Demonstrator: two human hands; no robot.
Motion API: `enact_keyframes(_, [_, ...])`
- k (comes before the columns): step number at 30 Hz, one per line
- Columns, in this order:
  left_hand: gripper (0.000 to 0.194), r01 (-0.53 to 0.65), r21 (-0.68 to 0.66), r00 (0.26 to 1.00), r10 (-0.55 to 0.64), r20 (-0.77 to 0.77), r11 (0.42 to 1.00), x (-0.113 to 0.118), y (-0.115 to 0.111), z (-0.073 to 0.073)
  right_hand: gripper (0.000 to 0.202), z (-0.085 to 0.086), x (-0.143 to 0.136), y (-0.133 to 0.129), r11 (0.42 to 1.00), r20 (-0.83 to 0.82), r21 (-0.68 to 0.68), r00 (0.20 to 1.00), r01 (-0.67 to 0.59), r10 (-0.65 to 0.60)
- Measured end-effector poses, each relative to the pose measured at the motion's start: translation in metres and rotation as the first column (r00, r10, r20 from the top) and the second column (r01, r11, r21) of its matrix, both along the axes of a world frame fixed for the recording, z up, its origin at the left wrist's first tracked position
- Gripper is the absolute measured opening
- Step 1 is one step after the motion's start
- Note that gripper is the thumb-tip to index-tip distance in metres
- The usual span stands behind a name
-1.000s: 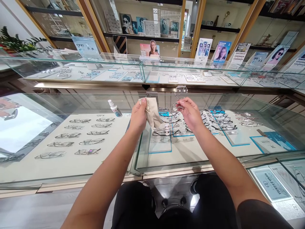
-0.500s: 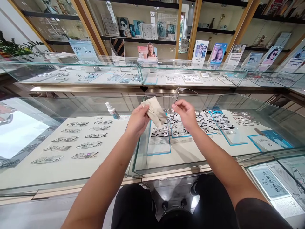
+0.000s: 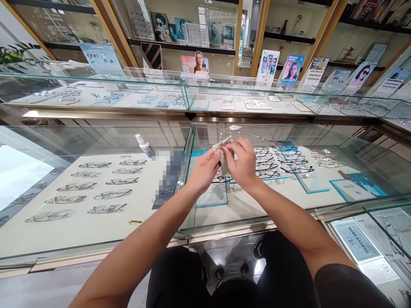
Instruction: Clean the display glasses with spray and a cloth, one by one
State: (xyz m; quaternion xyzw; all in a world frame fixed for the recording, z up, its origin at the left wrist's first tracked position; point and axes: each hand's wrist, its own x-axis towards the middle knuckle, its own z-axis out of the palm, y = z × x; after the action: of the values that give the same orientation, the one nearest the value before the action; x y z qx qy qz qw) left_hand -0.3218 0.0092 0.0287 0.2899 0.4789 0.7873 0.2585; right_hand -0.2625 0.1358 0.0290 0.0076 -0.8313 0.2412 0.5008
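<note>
Left hand (image 3: 206,170) pinches cloth (image 3: 224,168) against glasses (image 3: 226,134); spray bottle (image 3: 143,144) apart (label (image 3: 148,150) unreadable).

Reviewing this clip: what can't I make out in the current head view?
All in the head view:
- Held glasses: lower part hidden by the cloth and fingers.
- Left hand and right hand: some fingers hidden behind the cloth and the hands themselves.
- Spray bottle: label print too small to read.
- Dark patch beside it: blurred by pixel blocks.
- Black sleeve: cut off by the bottom edge.
</note>
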Motion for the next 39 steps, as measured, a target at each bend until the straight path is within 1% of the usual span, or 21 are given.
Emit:
enact_keyframes(3, [0.05, 0.001, -0.052, 0.999, -0.003, -0.049, 0.999, -0.004, -0.001, -0.005, 0.025, 0.0, 0.0, 0.001, 1.0, -0.032, 0.014, 0.999, 0.004, -0.003])
enact_keyframes(7, [0.047, -0.011, -0.188, 0.978, -0.029, -0.205, 0.982, -0.006, -0.004, -0.007, 0.023, 0.005, -0.001, 0.008, 1.0, -0.096, -0.009, 0.995, 0.028, -0.028])
enact_keyframes(9, [0.049, -0.009, -0.234, 0.967, -0.051, -0.249, 0.972, -0.005, -0.004, -0.006, 0.021, 0.008, -0.001, 0.014, 0.999, -0.122, -0.027, 0.991, 0.046, -0.049])
enact_keyframes(11, [0.05, -0.012, -0.255, 0.971, -0.05, -0.235, 0.967, -0.005, -0.004, -0.005, 0.02, 0.011, -0.001, 0.02, 0.997, -0.12, -0.033, 0.99, 0.063, -0.067])
enact_keyframes(13, [0.051, -0.029, -0.253, 0.985, -0.015, -0.169, 0.967, -0.009, -0.005, -0.004, 0.02, 0.014, 0.0, 0.026, 0.997, -0.088, -0.013, 0.993, 0.082, -0.083])
enact_keyframes(15, [0.051, -0.062, -0.232, 0.995, 0.044, -0.085, 0.971, -0.017, -0.008, 0.0, 0.021, 0.016, 0.002, 0.029, 0.993, -0.034, 0.056, 0.995, 0.1, -0.098])
enact_keyframes(18, [0.048, -0.136, -0.156, 0.99, 0.141, 0.018, 0.978, -0.032, -0.014, 0.008, 0.021, 0.019, 0.005, 0.028, 0.965, 0.103, 0.255, 0.99, 0.066, -0.095])
enact_keyframes(20, [0.043, -0.148, -0.094, 0.986, 0.154, 0.06, 0.984, -0.038, -0.019, 0.015, 0.019, 0.019, 0.005, 0.023, 0.925, 0.211, 0.379, 0.972, 0.019, -0.106])
enact_keyframes(22, [0.04, -0.127, -0.046, 0.988, 0.13, 0.081, 0.991, -0.04, -0.021, 0.02, 0.018, 0.019, 0.004, 0.018, 0.888, 0.298, 0.459, 0.945, -0.015, -0.138])
enact_keyframes(25, [0.042, -0.085, -0.038, 0.993, 0.088, 0.078, 0.996, -0.035, -0.02, 0.022, 0.02, 0.015, 0.001, 0.014, 0.86, 0.356, 0.51, 0.916, -0.023, -0.187])
enact_keyframes(28, [0.045, -0.061, -0.085, 0.997, 0.064, 0.031, 0.994, -0.031, -0.019, 0.02, 0.022, 0.013, 0.0, 0.015, 0.868, 0.356, 0.496, 0.91, 0.009, -0.213])
enact_keyframes(30, [0.047, -0.053, -0.122, 0.999, 0.051, -0.019, 0.991, -0.032, -0.019, 0.016, 0.022, 0.013, -0.001, 0.017, 0.879, 0.345, 0.475, 0.913, 0.032, -0.219])
enact_keyframes(32, [0.048, -0.097, -0.139, 0.993, 0.088, -0.073, 0.986, -0.037, -0.02, 0.013, 0.021, 0.015, 0.0, 0.02, 0.886, 0.324, 0.46, 0.917, 0.062, -0.232])
enact_keyframes(35, [0.043, -0.262, -0.135, 0.962, 0.247, -0.119, 0.956, -0.049, -0.025, 0.014, 0.018, 0.018, 0.003, 0.027, 0.895, 0.275, 0.431, 0.928, 0.114, -0.25])
enact_keyframes(37, [0.039, -0.377, -0.162, 0.921, 0.35, -0.17, 0.912, -0.059, -0.032, 0.017, 0.017, 0.019, 0.004, 0.032, 0.907, 0.241, 0.402, 0.941, 0.124, -0.236])
enact_keyframes(39, [0.032, -0.491, -0.225, 0.854, 0.414, -0.314, 0.842, -0.071, -0.041, 0.019, 0.016, 0.021, 0.005, 0.036, 0.921, 0.211, 0.372, 0.956, 0.114, -0.204])
